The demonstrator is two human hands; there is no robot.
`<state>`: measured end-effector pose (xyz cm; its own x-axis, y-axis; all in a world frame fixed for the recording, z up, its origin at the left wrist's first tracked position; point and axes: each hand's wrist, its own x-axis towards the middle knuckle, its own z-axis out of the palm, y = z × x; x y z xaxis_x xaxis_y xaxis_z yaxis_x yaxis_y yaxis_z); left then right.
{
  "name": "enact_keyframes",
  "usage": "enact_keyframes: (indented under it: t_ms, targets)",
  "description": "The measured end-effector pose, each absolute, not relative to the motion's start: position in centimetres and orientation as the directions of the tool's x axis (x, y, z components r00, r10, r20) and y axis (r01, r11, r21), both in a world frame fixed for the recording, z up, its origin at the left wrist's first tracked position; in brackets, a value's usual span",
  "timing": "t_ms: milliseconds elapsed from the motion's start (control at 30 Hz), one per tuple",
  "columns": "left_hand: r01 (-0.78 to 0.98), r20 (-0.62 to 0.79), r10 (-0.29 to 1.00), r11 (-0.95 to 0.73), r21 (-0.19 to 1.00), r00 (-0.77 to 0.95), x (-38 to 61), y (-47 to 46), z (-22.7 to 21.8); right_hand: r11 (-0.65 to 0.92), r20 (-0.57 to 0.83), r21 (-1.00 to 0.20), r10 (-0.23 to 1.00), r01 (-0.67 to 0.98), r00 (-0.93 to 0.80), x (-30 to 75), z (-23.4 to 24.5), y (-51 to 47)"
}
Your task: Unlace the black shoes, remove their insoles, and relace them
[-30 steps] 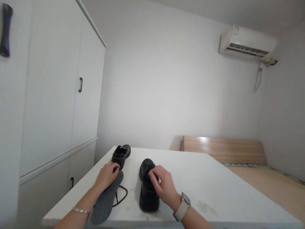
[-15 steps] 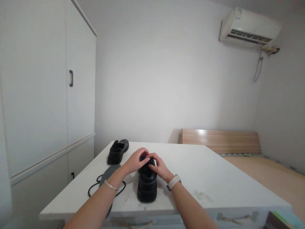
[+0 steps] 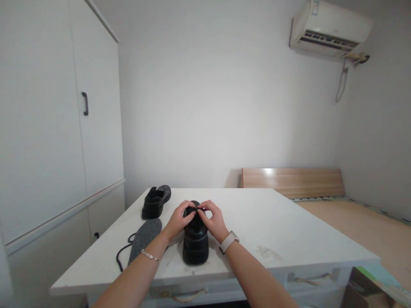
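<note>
A black shoe [image 3: 195, 246] stands on the white table in front of me, heel towards me and toe pointing away. My left hand [image 3: 181, 219] pinches at the lacing area from the left side, thumb and fingertips together. From the right, my right hand [image 3: 212, 219] pinches at the same spot, its fingertips nearly meeting the left ones. A thin dark strand, which looks like the shoelace [image 3: 201, 209], shows between the fingertips; my fingers partly cover it. The shoe's front is largely hidden behind my hands.
A second black shoe [image 3: 156, 202] lies tilted at the table's [image 3: 250, 231] far left. Nearer, a grey insole [image 3: 146, 237] and a loose black lace [image 3: 119, 256] lie beside my left forearm. A cardboard box [image 3: 362, 288] stands beyond the table's right front corner.
The view has shifted slightly. My fingers have moved from being curled around the shoe's opening to a tighter pinch, with the fingertips of both hands close together over the lacing.
</note>
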<state>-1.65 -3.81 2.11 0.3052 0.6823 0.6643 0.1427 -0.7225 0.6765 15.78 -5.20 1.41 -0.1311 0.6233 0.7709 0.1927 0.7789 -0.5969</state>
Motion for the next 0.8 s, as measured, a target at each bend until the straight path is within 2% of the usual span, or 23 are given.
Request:
enact_keyframes:
  t_ms: [267,467,800]
  targets:
    - [-0.010,0.570,0.765,-0.594,0.804,0.299,-1.9,-3.8,1.4,0.771,0.720,-0.624,0.630,0.126,-0.290,16.4,1.3,-4.3]
    - [-0.060,0.546,0.787,-0.554,0.830,0.287,-1.6,-4.3,1.7,0.790,0.766,-0.582,0.612,0.193,-0.198,16.0,1.3,-5.0]
    - [-0.034,0.541,0.796,-0.554,0.832,0.273,-1.6,-4.1,1.8,0.839,0.862,-0.442,0.496,0.318,-0.108,15.6,2.1,-6.5]
